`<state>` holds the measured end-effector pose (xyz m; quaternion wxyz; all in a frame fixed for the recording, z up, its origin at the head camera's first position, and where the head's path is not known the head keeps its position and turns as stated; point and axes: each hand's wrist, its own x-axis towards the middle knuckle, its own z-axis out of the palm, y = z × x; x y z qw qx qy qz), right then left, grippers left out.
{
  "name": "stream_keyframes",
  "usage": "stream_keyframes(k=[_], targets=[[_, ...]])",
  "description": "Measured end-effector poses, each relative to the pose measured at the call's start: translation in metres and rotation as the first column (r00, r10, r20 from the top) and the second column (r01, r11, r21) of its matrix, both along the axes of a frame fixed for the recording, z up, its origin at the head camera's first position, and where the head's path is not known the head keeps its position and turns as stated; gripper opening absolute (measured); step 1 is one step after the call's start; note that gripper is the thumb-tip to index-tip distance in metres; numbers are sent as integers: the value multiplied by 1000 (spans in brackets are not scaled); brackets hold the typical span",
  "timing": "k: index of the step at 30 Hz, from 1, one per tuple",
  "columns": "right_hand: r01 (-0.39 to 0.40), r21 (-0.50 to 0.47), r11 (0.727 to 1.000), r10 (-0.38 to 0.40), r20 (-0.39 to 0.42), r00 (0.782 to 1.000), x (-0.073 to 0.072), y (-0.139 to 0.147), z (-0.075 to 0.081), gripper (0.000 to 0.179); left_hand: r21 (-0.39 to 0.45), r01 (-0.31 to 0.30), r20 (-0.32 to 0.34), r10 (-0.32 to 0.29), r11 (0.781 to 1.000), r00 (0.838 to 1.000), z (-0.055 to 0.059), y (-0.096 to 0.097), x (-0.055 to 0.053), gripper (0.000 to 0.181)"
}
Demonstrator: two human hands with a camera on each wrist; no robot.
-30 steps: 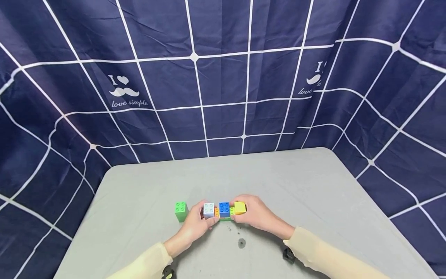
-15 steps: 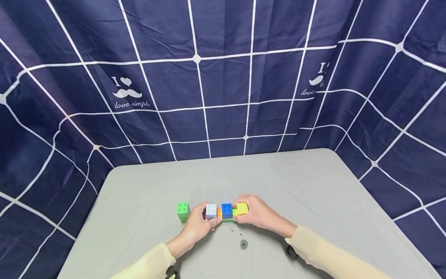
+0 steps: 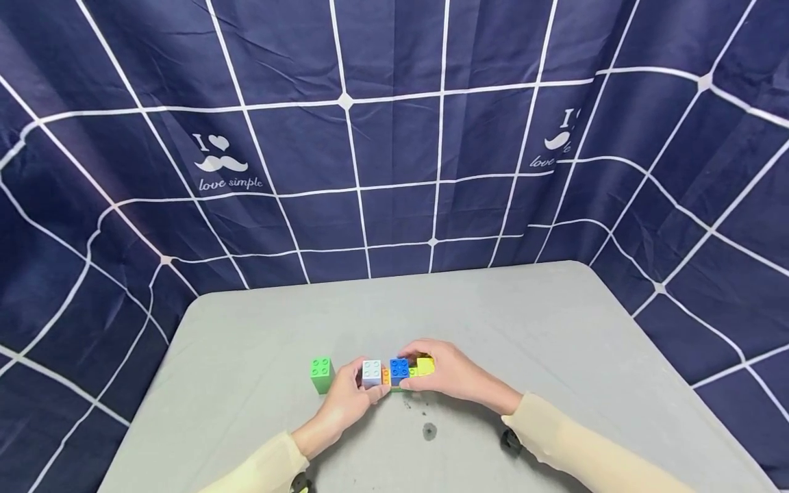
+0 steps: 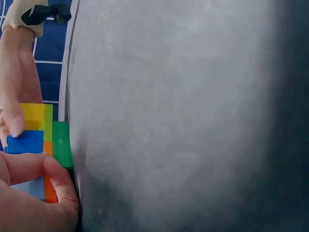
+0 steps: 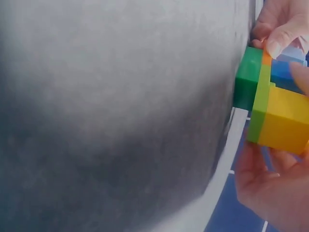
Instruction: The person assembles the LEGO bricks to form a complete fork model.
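Note:
A toy brick build stands on the table. Its dark green base block carries an orange plate and a lime green plate. On top, from left to right in the head view, sit a light blue brick, a blue brick and a yellow brick. My left hand grips the light blue brick, its thumb reaching the orange plate. My right hand pinches the blue brick between thumb and fingers, with the yellow brick inside its curve. Part of the right fingers is hidden behind the bricks.
A tall bright green brick stack stands just left of my left hand. A dark stain marks the grey table in front of the build. Navy curtain with white lines hangs behind the table and along both sides.
My right hand has shifted left, from around the yellow brick to the blue brick. The left hand keeps its hold, and the bricks stay in about the same arrangement.

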<state>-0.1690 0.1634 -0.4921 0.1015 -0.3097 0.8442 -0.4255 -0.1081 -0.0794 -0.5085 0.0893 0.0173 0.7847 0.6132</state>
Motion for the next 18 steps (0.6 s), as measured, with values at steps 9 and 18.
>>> stream_keyframes(k=[9,18], targets=[[4,-55,998,-3,12,1000,1,-2,3,29,20,-18,-9,18,1000,1000,-3,3,2,35],[2,-29,1000,-1,9,1000,2,-5,6,27,27,-50,-31,51,998,998,-4,4,8,41]])
